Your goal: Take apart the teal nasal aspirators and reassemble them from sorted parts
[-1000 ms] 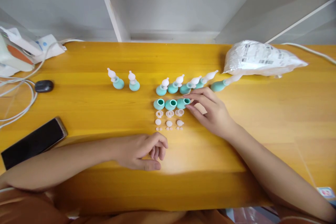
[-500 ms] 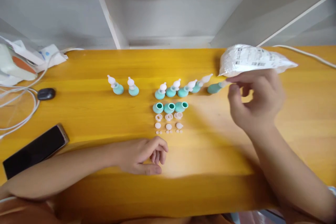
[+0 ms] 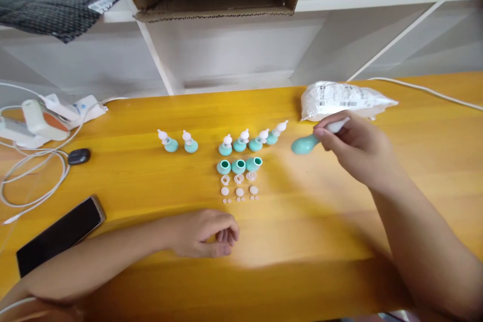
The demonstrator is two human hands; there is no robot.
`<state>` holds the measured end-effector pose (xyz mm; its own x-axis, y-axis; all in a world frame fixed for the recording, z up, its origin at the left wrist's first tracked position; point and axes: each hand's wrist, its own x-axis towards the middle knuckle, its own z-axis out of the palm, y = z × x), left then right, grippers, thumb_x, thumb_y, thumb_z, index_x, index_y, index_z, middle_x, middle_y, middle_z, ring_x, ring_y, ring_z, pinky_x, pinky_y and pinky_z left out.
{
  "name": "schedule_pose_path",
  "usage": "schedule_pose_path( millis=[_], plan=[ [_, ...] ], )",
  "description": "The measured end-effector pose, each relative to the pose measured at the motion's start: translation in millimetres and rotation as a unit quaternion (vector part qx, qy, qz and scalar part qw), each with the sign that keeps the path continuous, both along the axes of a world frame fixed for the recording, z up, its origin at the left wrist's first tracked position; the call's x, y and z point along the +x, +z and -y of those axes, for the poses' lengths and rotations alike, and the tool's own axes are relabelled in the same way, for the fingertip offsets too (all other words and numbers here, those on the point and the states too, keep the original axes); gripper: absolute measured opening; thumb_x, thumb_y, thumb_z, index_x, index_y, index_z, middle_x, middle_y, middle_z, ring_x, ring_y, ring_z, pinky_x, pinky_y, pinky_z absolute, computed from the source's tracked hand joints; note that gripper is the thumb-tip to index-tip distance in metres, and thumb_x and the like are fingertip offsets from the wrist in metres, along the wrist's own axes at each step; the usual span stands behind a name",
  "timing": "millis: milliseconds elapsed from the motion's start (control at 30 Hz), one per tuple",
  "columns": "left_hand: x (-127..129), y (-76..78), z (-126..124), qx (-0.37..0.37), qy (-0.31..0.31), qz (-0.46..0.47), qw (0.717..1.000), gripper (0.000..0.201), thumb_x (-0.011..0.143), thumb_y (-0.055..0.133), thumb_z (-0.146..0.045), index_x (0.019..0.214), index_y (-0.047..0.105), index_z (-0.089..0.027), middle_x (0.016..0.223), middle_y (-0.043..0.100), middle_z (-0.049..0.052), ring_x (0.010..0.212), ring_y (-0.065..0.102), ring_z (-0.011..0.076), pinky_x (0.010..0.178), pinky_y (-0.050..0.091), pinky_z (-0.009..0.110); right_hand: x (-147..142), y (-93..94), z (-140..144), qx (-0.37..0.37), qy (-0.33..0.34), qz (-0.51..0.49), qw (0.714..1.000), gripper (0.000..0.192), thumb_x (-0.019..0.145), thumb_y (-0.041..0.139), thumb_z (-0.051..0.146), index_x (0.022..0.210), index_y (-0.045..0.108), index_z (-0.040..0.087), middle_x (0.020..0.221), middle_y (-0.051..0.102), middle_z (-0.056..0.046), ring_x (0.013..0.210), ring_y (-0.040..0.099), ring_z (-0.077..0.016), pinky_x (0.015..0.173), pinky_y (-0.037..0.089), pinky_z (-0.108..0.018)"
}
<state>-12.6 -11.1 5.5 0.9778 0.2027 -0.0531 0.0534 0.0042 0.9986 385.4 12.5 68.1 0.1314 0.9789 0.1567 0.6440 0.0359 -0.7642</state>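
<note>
My right hand (image 3: 350, 148) pinches a teal squeeze bulb with a white nozzle (image 3: 303, 145) near its neck, the round end pointing left. The nozzle tip sticks out past my fingers. Loosely curled, my left hand (image 3: 211, 234) rests on the table with thumb and fingers apart and nothing in it. Beyond it lie tiny pale discs (image 3: 240, 199), larger round pieces (image 3: 239, 192) and clear rings (image 3: 238, 179), set out in rows. Behind these are three teal bulbs without tops (image 3: 239, 166). Several teal bulbs with white tops (image 3: 255, 144) stand farther back; two more (image 3: 190, 145) are to their left.
A white plastic bag (image 3: 339, 101) lies behind my right hand. To the left are a phone (image 3: 60, 236), a black mouse (image 3: 79, 156), white cables (image 3: 33, 201) and a power strip (image 3: 71, 110). An open cardboard box (image 3: 219, 10) sits on the shelf behind the table.
My right hand has closed around the neck of the rightmost teal bulb and tilted it. The view has shifted upward, bringing the shelf and boxes in. My left hand stays in place.
</note>
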Motion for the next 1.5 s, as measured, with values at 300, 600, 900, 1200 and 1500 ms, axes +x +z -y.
schedule_pose_path(
  millis=[300,600,900,1200,1500],
  plan=[
    [0.2,-5.2,-1.6,-0.064,0.019,-0.017,0.998,0.053,0.098,0.077,-0.066,0.118,0.066,-0.019,0.099,0.074,0.006,0.083,0.068,0.0183,0.075,0.058,0.027,-115.6,-6.6,62.1,-0.131,0.367,-0.293,0.873,0.010,0.107,0.078,0.024,0.115,0.074,0.021,0.105,0.074,-0.007,0.095,0.072,-0.0182,0.084,0.063,-0.032],
    [3.0,1.0,-9.8,-0.134,0.041,-0.030,0.990,0.046,0.107,0.070,-0.059,0.123,0.062,-0.017,0.090,0.075,0.004,0.073,0.067,0.0143,0.066,0.052,0.023,-129.6,-46.7,81.3,-0.033,0.267,-0.308,0.913,0.030,0.105,0.080,0.021,0.133,0.070,0.025,0.123,0.071,-0.010,0.111,0.075,-0.0216,0.088,0.071,-0.034],
    [5.4,7.8,-11.5,-0.220,0.046,-0.073,0.972,0.059,0.107,0.062,-0.073,0.121,0.063,-0.016,0.084,0.077,0.006,0.065,0.070,0.0137,0.061,0.055,0.023,-115.1,-53.6,81.5,0.155,0.276,-0.039,0.948,0.043,0.105,0.075,0.009,0.145,0.073,0.024,0.120,0.069,-0.012,0.106,0.076,-0.0242,0.079,0.072,-0.034],
    [6.5,7.9,-9.3,-0.203,0.058,-0.070,0.975,0.047,0.109,0.065,-0.063,0.116,0.066,-0.016,0.085,0.079,0.007,0.065,0.073,0.0146,0.058,0.056,0.023,-112.0,-54.2,82.6,0.179,0.301,-0.005,0.937,0.035,0.107,0.072,0.011,0.141,0.072,0.021,0.106,0.079,-0.008,0.088,0.079,-0.0205,0.076,0.070,-0.033],
    [6.6,8.5,-8.5,-0.131,0.057,-0.098,0.985,0.032,0.104,0.075,-0.049,0.102,0.062,-0.020,0.082,0.080,0.001,0.065,0.072,0.0142,0.056,0.048,0.021,-118.6,-37.8,85.1,0.100,0.299,-0.009,0.949,0.018,0.112,0.066,0.015,0.127,0.071,0.022,0.109,0.075,-0.010,0.095,0.077,-0.0221,0.081,0.071,-0.034]
  ],
)
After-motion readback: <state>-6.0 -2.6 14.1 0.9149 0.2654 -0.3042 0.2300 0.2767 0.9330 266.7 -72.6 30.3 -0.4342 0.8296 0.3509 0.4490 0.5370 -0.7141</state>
